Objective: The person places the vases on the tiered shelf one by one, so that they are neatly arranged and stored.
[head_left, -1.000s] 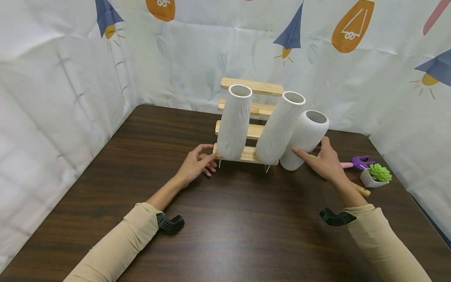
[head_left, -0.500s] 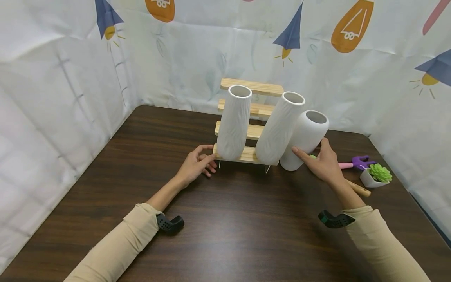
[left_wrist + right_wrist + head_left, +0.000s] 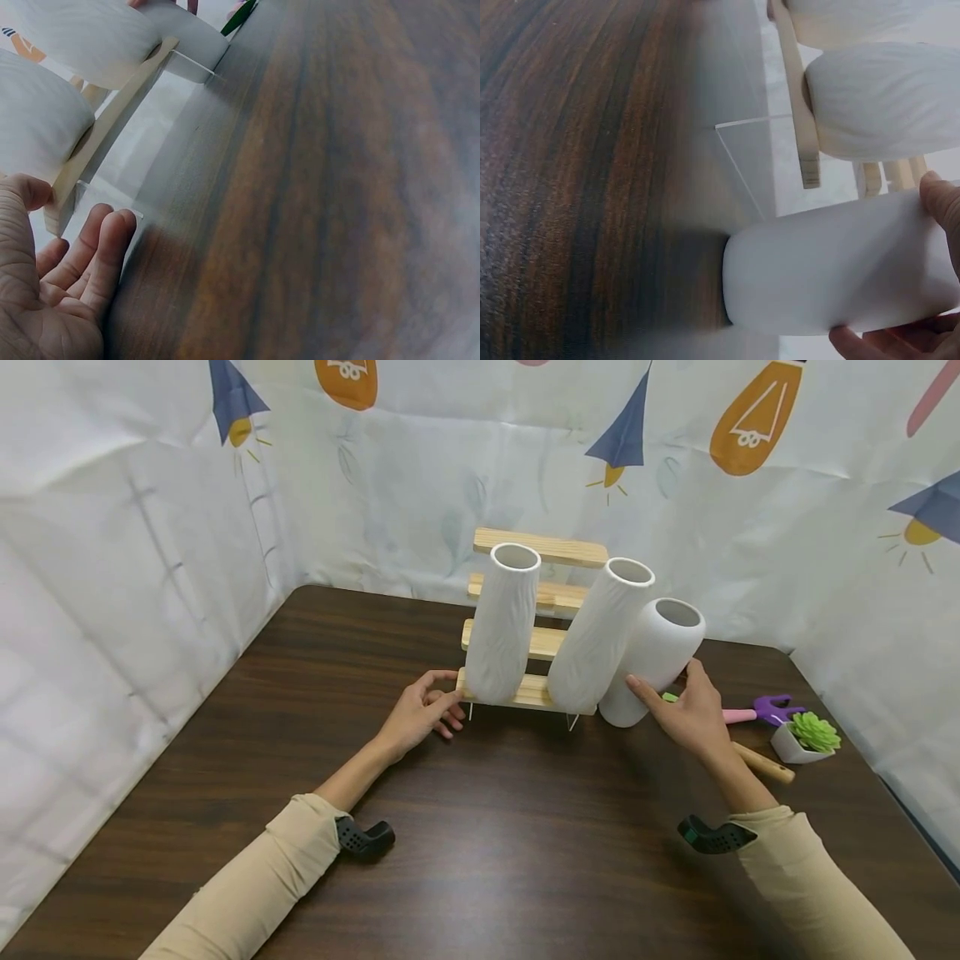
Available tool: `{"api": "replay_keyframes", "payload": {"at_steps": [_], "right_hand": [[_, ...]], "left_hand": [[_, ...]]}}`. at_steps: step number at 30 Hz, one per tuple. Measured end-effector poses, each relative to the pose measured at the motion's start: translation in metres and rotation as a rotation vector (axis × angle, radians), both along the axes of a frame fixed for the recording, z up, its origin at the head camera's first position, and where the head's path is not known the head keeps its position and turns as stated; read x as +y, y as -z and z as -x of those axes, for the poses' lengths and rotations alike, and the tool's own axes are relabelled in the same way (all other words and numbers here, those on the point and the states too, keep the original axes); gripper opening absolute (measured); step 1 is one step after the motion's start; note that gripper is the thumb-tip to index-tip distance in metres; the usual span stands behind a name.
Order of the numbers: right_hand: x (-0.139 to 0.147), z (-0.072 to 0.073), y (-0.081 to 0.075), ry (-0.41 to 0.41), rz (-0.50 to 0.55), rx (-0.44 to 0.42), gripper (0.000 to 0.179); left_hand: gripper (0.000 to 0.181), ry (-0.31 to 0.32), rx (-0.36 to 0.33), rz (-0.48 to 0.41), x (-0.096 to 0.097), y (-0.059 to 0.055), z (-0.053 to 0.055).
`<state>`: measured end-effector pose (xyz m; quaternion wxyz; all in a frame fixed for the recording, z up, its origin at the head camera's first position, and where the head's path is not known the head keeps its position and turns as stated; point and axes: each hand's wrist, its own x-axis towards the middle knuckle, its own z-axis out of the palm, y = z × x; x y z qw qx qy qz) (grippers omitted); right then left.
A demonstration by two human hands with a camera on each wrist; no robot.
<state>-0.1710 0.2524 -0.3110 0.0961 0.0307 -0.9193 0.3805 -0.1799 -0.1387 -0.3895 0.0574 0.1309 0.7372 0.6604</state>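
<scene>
In the head view, a small tiered rack of pale wooden slats (image 3: 542, 547) stands on thin legs near the back of the table. Two tall white vases with a rippled surface sit on its lowest slat: the left vase (image 3: 502, 631) is nearly upright, while the right vase (image 3: 598, 639) appears tilted to the right. My left hand (image 3: 420, 712) pinches the left end of that slat (image 3: 105, 150), its lower fingers bent below. My right hand (image 3: 692, 708) grips a smooth white vase (image 3: 654, 652) at the rack's right end, thumb and fingers on opposite sides. This vase (image 3: 817, 266) stands on the table.
Right of the vases lie a purple hand fork (image 3: 776, 710) with a pink handle and a tool with a wooden handle (image 3: 763, 763). Beside them is a green succulent in a white pot (image 3: 798, 747). Printed fabric (image 3: 420, 485) hangs behind the dark wooden table (image 3: 510, 843).
</scene>
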Motion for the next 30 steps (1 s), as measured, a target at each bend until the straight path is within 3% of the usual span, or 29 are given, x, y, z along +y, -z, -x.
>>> {"api": "replay_keyframes", "payload": {"at_steps": [30], "right_hand": [[0.0, -0.011, 0.004, 0.004, 0.053, 0.066, 0.079]], "left_hand": [[0.045, -0.006, -0.001, 0.01, 0.002, -0.001, 0.0]]}}
